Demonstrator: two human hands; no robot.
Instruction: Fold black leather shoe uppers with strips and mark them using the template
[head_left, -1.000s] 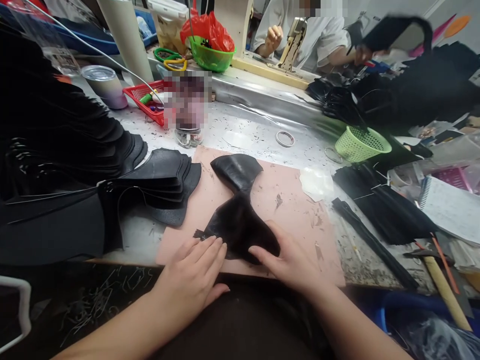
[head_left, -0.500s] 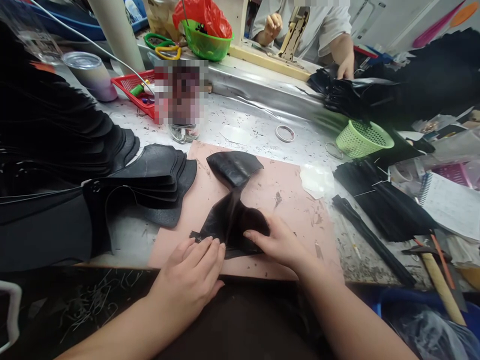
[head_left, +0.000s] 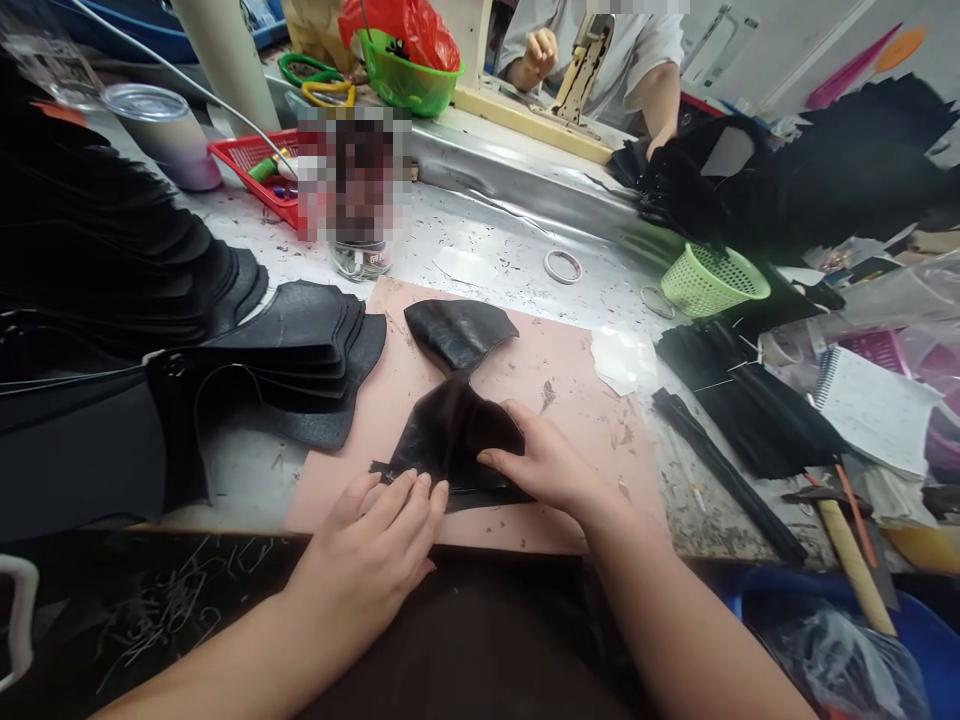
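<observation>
A black leather piece (head_left: 461, 335), narrow at its waist, rests on a pink board (head_left: 585, 460) with its lower half folded up. Along its near edge runs a dark strip (head_left: 480, 497) that looks like zipper tape. My left hand (head_left: 386, 535) bends over the left end of that edge, fingers together on the leather and strip, thumb lower down by the board's edge. With the thumb in front and the fingers behind, my right hand (head_left: 544, 465) pinches the raised right side of the leather. The fingertips of the right hand are partly hidden behind it.
Stacked black leather pieces (head_left: 300, 340) crowd the left. A tape roll (head_left: 562, 266), a green basket (head_left: 712, 280), black strips (head_left: 731, 475) and a hammer (head_left: 855, 565) lie to the right. Across the table, a person in a white top (head_left: 637, 60) sits behind a sewing machine (head_left: 581, 75).
The view has shifted slightly, so everything sits a little further left. Both my hands keep their places on the leather. The co-worker's black pieces at the back have been lifted and turned.
</observation>
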